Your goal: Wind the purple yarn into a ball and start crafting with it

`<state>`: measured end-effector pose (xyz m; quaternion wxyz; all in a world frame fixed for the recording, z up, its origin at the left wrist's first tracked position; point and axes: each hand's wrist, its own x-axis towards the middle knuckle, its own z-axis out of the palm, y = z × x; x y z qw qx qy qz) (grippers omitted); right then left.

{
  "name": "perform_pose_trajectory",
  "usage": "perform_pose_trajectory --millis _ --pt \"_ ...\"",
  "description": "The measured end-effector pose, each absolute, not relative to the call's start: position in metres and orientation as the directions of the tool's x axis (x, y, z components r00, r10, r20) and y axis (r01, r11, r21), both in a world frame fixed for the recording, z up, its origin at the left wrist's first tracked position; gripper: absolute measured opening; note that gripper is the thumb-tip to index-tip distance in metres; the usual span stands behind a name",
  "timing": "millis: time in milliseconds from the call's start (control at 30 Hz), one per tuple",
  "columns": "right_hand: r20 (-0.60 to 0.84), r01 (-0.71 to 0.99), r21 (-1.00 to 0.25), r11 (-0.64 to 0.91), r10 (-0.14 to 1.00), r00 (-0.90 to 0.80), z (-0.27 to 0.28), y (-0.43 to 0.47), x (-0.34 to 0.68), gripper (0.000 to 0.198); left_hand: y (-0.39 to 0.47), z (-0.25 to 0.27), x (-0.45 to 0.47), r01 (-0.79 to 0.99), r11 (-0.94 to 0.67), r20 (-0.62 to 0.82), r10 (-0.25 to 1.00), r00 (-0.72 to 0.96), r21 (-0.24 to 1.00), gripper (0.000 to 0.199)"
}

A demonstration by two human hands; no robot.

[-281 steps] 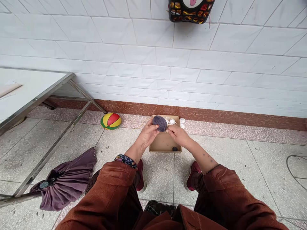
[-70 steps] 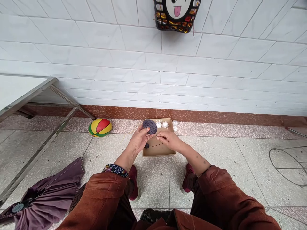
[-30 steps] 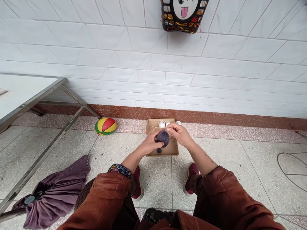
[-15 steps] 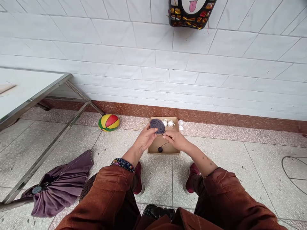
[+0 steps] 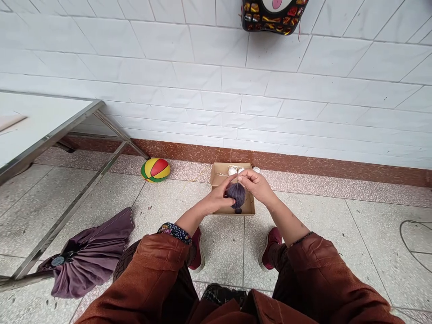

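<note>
A ball of dark purple-grey yarn (image 5: 236,195) is held by my left hand (image 5: 218,198), its thumb and fingers round the left side. Just above the ball, my right hand (image 5: 255,183) pinches a strand of the yarn between thumb and fingertips. Below both hands a shallow cardboard box (image 5: 249,209) stands on the floor. Inside it, at the far end, lie white yarn balls (image 5: 232,170), partly covered by my right hand. A small dark ball (image 5: 238,210) shows at the box's near side, mostly hidden behind the held yarn.
A multicoloured ball (image 5: 155,169) rests by the wall, close to a metal-legged table (image 5: 47,110) at left. Gathered purple cloth (image 5: 91,258) lies on the floor. A wire frame (image 5: 413,245) is at far right. A patterned bag (image 5: 273,18) hangs on the wall.
My left hand has turned the yarn ball and brought it down and to the right. My right hand has risen from beside the ball to above it, with the strand.
</note>
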<state>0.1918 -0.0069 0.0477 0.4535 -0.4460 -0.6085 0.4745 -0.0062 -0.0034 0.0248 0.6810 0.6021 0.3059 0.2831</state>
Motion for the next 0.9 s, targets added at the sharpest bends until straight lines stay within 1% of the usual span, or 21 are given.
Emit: perform_pose_trajectory --millis 67,167,267,367,433,500,567,633,733,833,900 --pt "0.168 0.204 -0.960 0.194 0.976 -0.135 0.040 -0.003 0.189 0.026 -0.006 0.027 -0.005 -0.099 0.150 -0.041 0.724 0.689 0.984 0.093" --pt "0.172 0.365 -0.911 0.195 0.981 -0.095 0.028 0.001 0.187 0.023 -0.006 0.030 -0.006 -0.214 0.189 -0.005 0.760 0.650 0.958 0.084" --pt "0.120 0.524 -0.837 0.156 0.988 -0.102 0.019 0.000 0.186 0.021 -0.001 0.032 -0.009 -0.296 0.244 -0.055 0.847 0.529 0.924 0.067" --pt "0.079 0.615 -0.764 0.197 0.974 -0.213 0.015 -0.005 0.183 0.017 0.006 0.032 -0.012 -0.400 0.314 -0.152 0.909 0.388 0.861 0.051" --pt "0.070 0.590 -0.757 0.280 0.933 -0.353 0.017 -0.010 0.179 0.016 0.011 0.031 -0.014 -0.447 0.335 -0.204 0.926 0.317 0.829 0.042" --pt "0.081 0.483 -0.801 0.355 0.863 -0.499 0.023 -0.016 0.175 0.018 0.014 0.029 -0.015 -0.446 0.325 -0.229 0.939 0.256 0.834 0.039" --pt "0.099 0.355 -0.864 0.356 0.813 -0.574 0.032 -0.020 0.173 0.021 0.014 0.027 -0.014 -0.383 0.292 -0.224 0.951 0.212 0.876 0.042" --pt "0.089 0.271 -0.920 0.284 0.824 -0.559 0.041 -0.022 0.174 0.023 0.013 0.025 -0.012 -0.273 0.250 -0.196 0.958 0.209 0.929 0.048" --pt "0.086 0.182 -0.964 0.193 0.878 -0.471 0.053 -0.019 0.181 0.026 0.008 0.022 -0.008 -0.129 0.196 -0.152 0.945 0.289 0.972 0.061" --pt "0.130 0.114 -0.977 0.179 0.928 -0.348 0.056 -0.013 0.189 0.029 0.003 0.020 -0.006 -0.090 0.192 -0.140 0.903 0.406 0.977 0.067" --pt "0.147 0.131 -0.974 0.184 0.957 -0.251 0.053 -0.009 0.193 0.028 0.000 0.020 -0.005 -0.091 0.200 -0.132 0.864 0.485 0.976 0.070"
